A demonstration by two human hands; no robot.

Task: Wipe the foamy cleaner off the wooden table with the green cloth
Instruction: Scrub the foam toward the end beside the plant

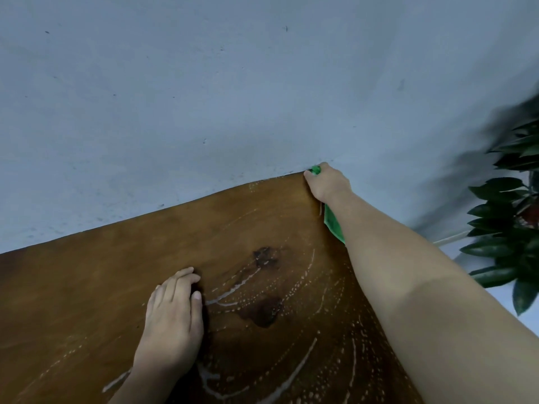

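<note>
Left hand (172, 319) isn't gripping anything. It lies palm down on the wooden table (87, 287) with the fingers straight and close together, just left of the big dark knot (264, 312) in the wood.

Closer to the camera than that knot there's plenty of foamy cleaner (297, 365) on the surface: long whitish streaks plus curved rows of little dots. A thinner streak runs right past the left fingertips, between the knot and a smaller knot (265, 256) just beyond it. More dotted arcs fan out to the right of both.

The right forearm (408, 272) cuts across the right side of the knot, reaching out to the table's far corner. That's where the green cloth (334, 225) is, well beyond the knot and to its right. Right hand (328, 182) has its fingers curled down over the cloth at the corner, so most of it is hidden. A bit of green pokes out at the fingertips, and a longer flap trails back under the wrist along the table's right edge.

Past the table there's a plain grey-blue wall (204, 97) with a few scuffs. Far right of the knot, off the table, a plant (513, 223) with dark glossy leaves sits partly blurred.
</note>
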